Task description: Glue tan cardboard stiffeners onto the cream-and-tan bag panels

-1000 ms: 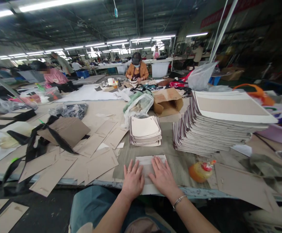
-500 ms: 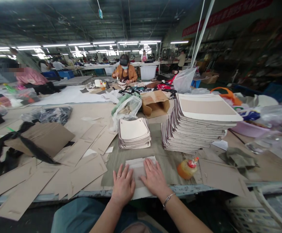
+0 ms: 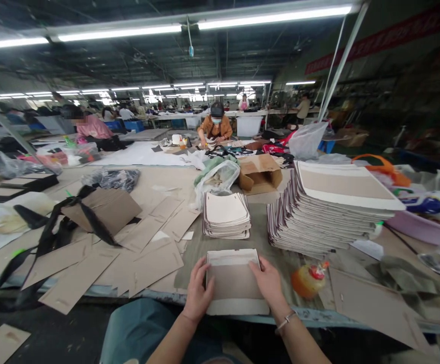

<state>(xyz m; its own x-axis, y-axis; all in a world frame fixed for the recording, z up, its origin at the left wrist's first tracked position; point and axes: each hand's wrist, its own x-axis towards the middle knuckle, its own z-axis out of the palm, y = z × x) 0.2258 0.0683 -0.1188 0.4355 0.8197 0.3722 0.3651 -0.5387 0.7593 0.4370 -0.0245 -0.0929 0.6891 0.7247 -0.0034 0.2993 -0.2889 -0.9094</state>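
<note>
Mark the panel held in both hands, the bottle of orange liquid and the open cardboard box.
Panel [image 3: 235, 282]: head view, on its grey-brown middle band.
Bottle of orange liquid [image 3: 305, 284]: head view, on its body.
Open cardboard box [image 3: 258, 164]: head view, on its upper side.

An open cardboard box [image 3: 260, 169] sits on the desk [image 3: 174, 174]; far beyond it is a person in an orange jacket [image 3: 225, 127]. Far left is a person in pink [image 3: 96, 129]; right, a lilac basin [image 3: 425, 227].
</note>
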